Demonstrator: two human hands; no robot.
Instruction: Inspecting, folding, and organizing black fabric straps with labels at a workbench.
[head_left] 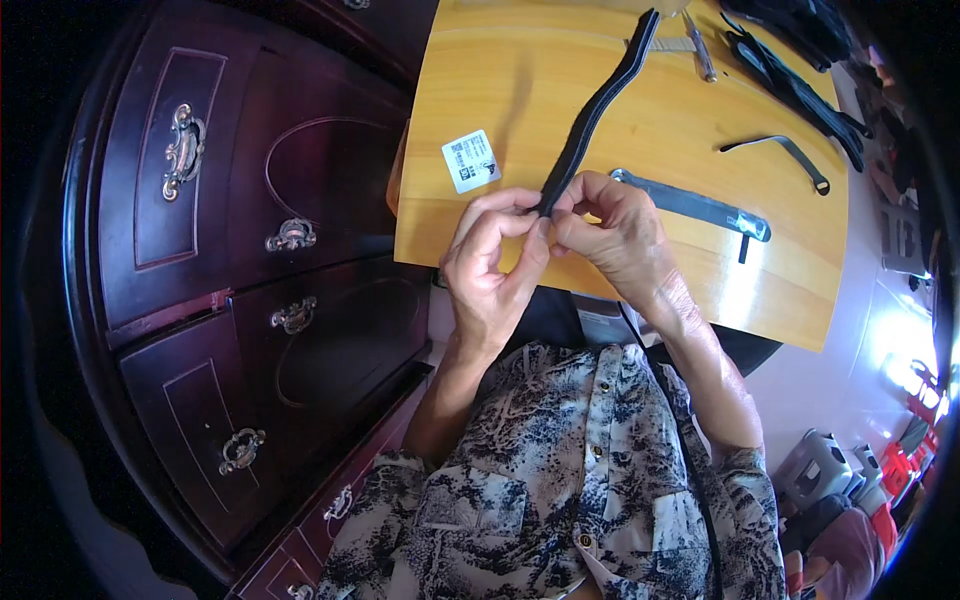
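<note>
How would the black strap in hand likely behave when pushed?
The black strap probably flexes, given its gentle curve. It is likely light, being slim and pinched by the left hand. Being flat, it probably won't roll.

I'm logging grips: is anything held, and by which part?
A black strap, pinched at its near end by the left hand. The right hand is there too; whether it grips cannot be told.

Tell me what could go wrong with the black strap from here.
The left hand pinches the black strap near one end, leaving a long free length that could twist or swing.

The right hand is bunched close beside that end and partly blocks the view, so a misaligned edge might go unnoticed.

The white card lies just beyond the left hand and could be brushed aside.
</note>
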